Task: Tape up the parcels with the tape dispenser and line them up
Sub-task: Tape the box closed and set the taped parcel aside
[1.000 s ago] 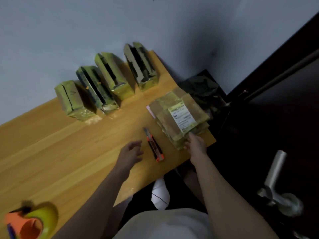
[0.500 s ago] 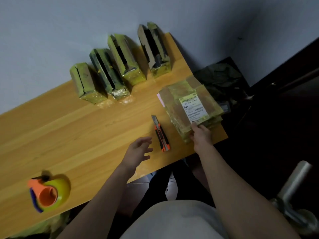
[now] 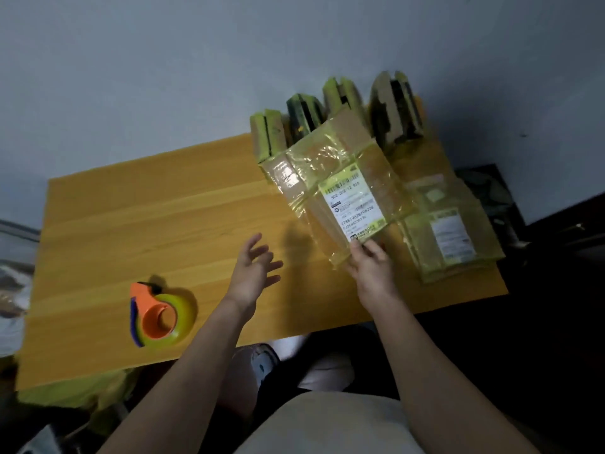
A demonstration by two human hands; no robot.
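Above a wooden surface (image 3: 131, 217) pushed against a pale wall (image 3: 163, 60), the right hand (image 3: 370, 267) pinches the near corner of a parcel (image 3: 340, 188) wrapped in yellow tape, lifting it tilted off the stack of parcels (image 3: 448, 237) at 3 o'clock, near the surface's right edge. The left hand (image 3: 253, 273) hovers beside it, fingers spread and holding nothing. Four taped parcels (image 3: 268, 136) stand on edge in a row along the wall at 12 o'clock — partly hidden behind the lifted one. Bare wood stretches across the middle and left of the surface. An orange tape dispenser (image 3: 157, 314) with a yellow roll lies at 9 o'clock — close to the near edge, well apart from both hands.
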